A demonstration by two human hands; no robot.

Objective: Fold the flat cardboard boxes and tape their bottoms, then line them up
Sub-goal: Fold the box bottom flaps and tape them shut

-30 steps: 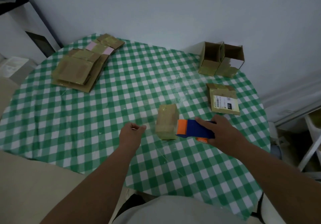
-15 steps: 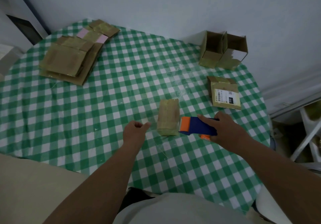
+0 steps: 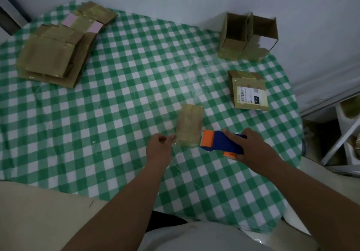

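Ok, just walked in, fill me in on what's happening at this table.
A person is taping a small cardboard box on the checked tablecloth. The right hand grips a blue and orange tape dispenser against the box, while the left hand pinches the clear tape end beside it. Two folded boxes stand side by side at the far right edge, one labelled box lies nearer, and a stack of flat boxes waits far left.

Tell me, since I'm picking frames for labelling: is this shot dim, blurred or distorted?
Head view: dim, flat light with a bluish cast; wide-angle lens bows the table edge; box and tape dispenser between left hand and right hand read slightly soft; clear tape barely visible; faint sheen mid-cloth.
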